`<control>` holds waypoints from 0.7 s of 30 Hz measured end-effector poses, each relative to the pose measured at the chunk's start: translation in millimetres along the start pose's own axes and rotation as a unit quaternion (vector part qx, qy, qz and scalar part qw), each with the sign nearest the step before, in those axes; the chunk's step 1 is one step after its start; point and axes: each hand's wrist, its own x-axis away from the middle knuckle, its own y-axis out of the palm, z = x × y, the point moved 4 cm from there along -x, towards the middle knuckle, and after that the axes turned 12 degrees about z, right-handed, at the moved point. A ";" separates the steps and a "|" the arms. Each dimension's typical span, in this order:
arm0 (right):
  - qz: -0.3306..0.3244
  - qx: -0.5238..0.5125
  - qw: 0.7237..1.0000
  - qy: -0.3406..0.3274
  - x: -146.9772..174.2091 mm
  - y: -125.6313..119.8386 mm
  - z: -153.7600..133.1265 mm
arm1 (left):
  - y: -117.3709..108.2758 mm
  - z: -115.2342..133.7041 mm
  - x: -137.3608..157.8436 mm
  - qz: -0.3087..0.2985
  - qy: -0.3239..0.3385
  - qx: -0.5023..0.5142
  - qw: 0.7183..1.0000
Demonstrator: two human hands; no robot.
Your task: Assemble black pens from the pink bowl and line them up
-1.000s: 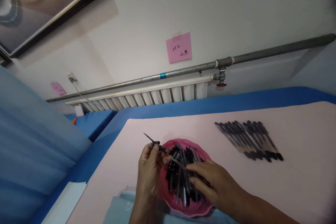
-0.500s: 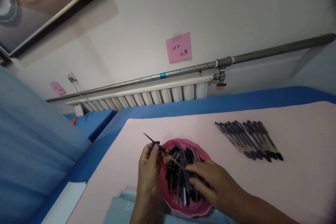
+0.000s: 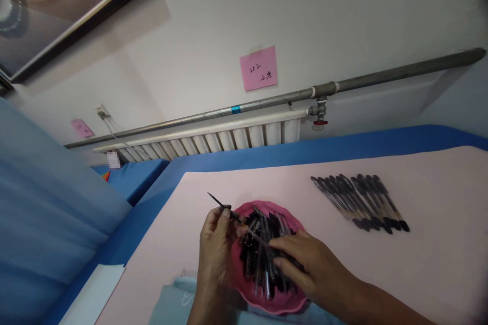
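The pink wall note (image 3: 258, 68) reads "252" above, possibly, "小芳".

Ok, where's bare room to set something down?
Bare pink tabletop lies left of the left hand, out to the blue border, and between the pink bowl and the row of pens. Crowded: the bowl, heaped with pen parts beneath the right hand.

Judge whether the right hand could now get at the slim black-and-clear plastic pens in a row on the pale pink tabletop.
Probably yes: only pale pink tabletop shows between the right hand and the row of pens. It pinches a slim translucent plastic barrel, though, so may need freeing.
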 end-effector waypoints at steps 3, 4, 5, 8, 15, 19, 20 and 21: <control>0.000 0.000 1.000 0.002 0.1 -0.3 0.1 | 0.5 0.0 -0.3 -0.002 -0.002 0.002 1.000; -0.001 0.001 1.000 0.003 -0.1 -0.3 0.1 | 0.7 0.0 -0.4 -0.004 -0.003 0.001 1.000; -0.002 0.001 1.000 0.004 -0.4 -0.2 0.1 | 0.9 0.0 -0.5 -0.005 -0.002 0.000 1.000; -0.003 0.000 1.000 0.004 -1.5 -0.2 -0.5 | 1.6 0.3 -0.3 -0.007 -0.002 0.001 1.000; -0.006 0.003 1.000 0.010 -0.6 -1.0 -1.7 | 1.8 0.6 0.2 0.000 -0.002 -0.001 1.000; -0.004 0.003 1.000 0.011 -0.2 -1.3 -1.8 | 0.6 -0.6 -0.4 -0.002 0.004 -0.014 1.000; -0.003 0.001 1.000 0.011 -0.4 -1.3 -1.7 | 0.6 -1.2 -0.1 -0.005 0.004 -0.018 1.000; -0.001 0.000 1.000 0.012 -0.5 -1.2 -1.4 | 0.9 -1.9 0.5 -0.012 0.003 -0.024 1.000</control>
